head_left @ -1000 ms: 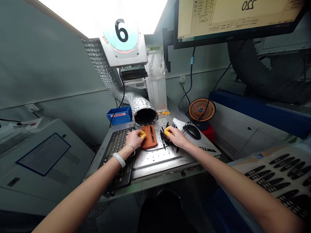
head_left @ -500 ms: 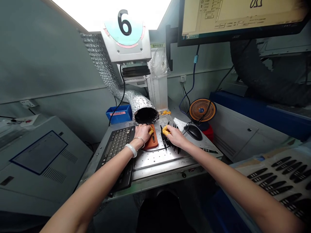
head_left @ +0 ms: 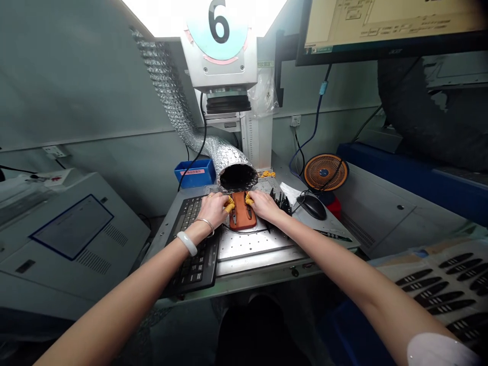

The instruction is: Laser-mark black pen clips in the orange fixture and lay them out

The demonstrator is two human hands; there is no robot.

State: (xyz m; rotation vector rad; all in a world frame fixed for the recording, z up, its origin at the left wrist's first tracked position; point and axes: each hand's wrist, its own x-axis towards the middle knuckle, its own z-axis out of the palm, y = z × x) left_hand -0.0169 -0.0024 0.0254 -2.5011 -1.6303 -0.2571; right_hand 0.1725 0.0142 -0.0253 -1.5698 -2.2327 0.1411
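An orange-brown block (head_left: 243, 222) lies on the perforated metal plate (head_left: 244, 248) between my hands. Two slim dark pieces show on it, one along each side. My left hand (head_left: 214, 209), in yellow finger covers, is closed at the block's left edge beside the left dark piece (head_left: 234, 217); what its fingertips grip is hidden. From the right, my right hand (head_left: 263, 205) pinches the upper end of the right slim black piece (head_left: 249, 212) over the block, also in yellow finger covers. More slim black pieces (head_left: 282, 202) stand bunched just right of that hand.
A black keyboard (head_left: 196, 267) lies under my left forearm. Behind the block gapes a foil duct (head_left: 238, 175), below a machine head (head_left: 224, 66). A mouse (head_left: 313, 207), an orange fan (head_left: 326, 173) and a blue bin (head_left: 195, 174) stand around. Black pieces (head_left: 434, 290) lie at right.
My right hand has moved left from the bunched black pieces to the block's right side, with a black piece. My left hand has shifted to the block's left edge. The camera view has turned slightly.
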